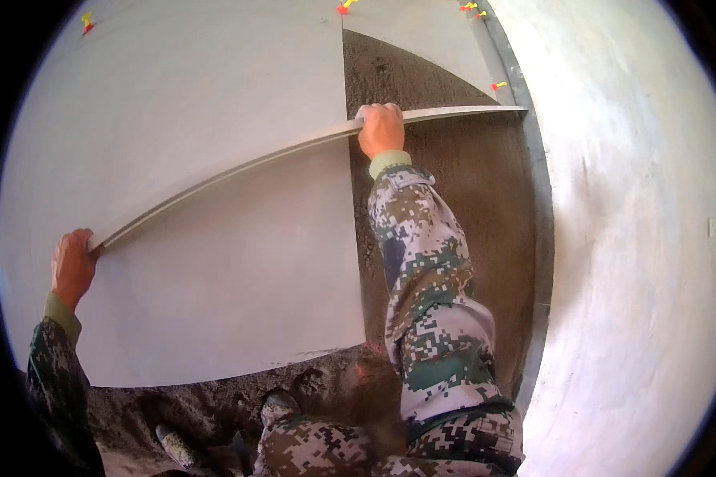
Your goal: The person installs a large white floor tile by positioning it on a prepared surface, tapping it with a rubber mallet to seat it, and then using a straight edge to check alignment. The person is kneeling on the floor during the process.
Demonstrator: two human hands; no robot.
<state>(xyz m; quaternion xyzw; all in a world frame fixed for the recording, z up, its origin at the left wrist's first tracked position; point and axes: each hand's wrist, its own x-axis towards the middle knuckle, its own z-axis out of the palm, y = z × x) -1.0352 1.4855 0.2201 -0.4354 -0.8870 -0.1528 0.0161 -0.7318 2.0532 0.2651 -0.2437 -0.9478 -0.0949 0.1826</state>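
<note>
A long, pale straightedge (453, 110) reaches from the large light-grey tile (239, 286) across a strip of brown mortar (473, 215) toward the wall. Its left end is in my left hand (73, 266), fingers closed around it. Farther right, above the tile's right edge, my right hand (383, 129) grips the bar from above. The bar's right end reaches the grey border at the foot of the wall. Below the bar, the mortar looks smooth and level; beyond it, the surface is rougher. Whether the bar touches the tile along its length, I cannot tell.
White wall (628, 238) rises on the right. Red and yellow tile levelling clips (344, 7) stand at far tile joints, with another clip (498, 86) near the wall. Loose, uneven mortar (207, 401) lies along the near tile edge, around my shoes (177, 447).
</note>
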